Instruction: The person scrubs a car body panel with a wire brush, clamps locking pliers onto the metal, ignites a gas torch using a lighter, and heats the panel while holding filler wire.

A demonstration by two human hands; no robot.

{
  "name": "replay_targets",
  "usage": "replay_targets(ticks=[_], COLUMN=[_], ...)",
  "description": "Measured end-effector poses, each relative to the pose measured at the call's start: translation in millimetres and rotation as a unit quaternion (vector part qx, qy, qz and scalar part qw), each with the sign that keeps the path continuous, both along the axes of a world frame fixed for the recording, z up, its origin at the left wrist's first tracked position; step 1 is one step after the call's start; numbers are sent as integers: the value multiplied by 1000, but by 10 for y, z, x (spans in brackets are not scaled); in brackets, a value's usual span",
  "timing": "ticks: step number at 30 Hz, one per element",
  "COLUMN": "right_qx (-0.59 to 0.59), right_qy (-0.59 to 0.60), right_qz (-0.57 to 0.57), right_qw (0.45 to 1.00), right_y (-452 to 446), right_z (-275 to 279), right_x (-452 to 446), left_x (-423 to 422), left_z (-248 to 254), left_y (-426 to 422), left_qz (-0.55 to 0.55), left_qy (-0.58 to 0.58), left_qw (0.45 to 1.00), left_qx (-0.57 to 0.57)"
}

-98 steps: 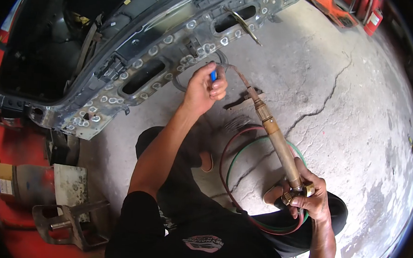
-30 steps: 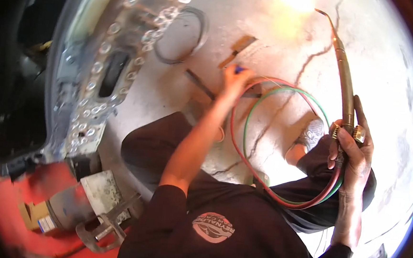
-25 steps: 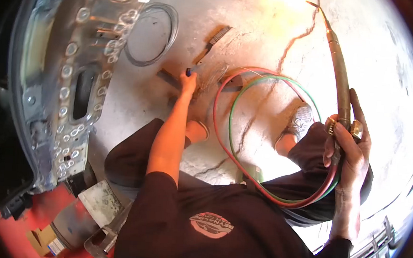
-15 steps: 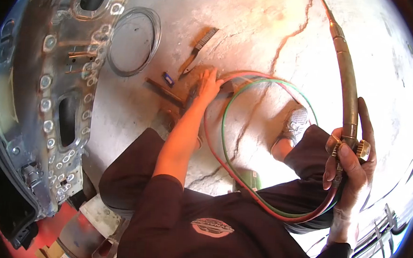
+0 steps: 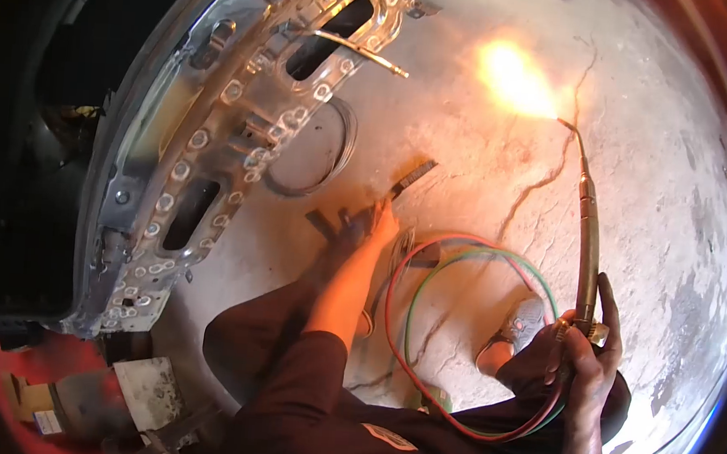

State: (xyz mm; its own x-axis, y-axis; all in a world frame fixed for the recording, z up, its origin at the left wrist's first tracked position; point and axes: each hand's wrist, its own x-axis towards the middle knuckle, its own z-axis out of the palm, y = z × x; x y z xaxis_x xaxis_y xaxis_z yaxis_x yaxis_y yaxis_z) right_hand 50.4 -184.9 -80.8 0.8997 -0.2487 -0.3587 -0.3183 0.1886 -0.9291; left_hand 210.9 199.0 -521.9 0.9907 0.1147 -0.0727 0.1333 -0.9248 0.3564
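In my right hand [image 5: 586, 365] is a brass gas torch [image 5: 588, 243], its fingers wrapped round the valve end by the knurled knobs. The torch points up and away, and a bright flame [image 5: 517, 77] spreads leftward from its tip. A red hose [image 5: 393, 313] and a green hose [image 5: 413, 306] loop from the torch's lower end across the floor and my legs. Down near the floor, my left hand [image 5: 385, 222] reaches beside a wire brush [image 5: 415, 177]. Its fingers and the brush handle merge in shadow, so any grip is unclear. Dark pieces lie just left of it.
A bare metal vehicle panel [image 5: 196, 144] with several ground weld spots stands at the left. A thin metal rod [image 5: 363, 51] juts from it. A wire coil [image 5: 348, 146] lies on the cracked concrete floor [image 5: 653, 188]. Boxes [image 5: 31, 398] sit at the lower left.
The view has shifted, so the panel and floor items appear farther right and the torch's tip and flame now show. My left hand is now closer to the wire brush. My right hand keeps the torch.
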Motion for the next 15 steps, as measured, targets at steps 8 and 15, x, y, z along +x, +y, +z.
replay_targets(ticks=[8,15], right_qx=[71,77], right_qy=[-39,-62], right_qz=[63,48], right_qw=[995,994], right_y=[-72,27], right_z=[-37,-82], right_x=[31,-65], left_x=[23,-14], left_z=[61,482], left_y=[-122,-178], left_qz=[-29,44], left_qy=[89,171], left_qw=[995,977], left_qx=[19,-119])
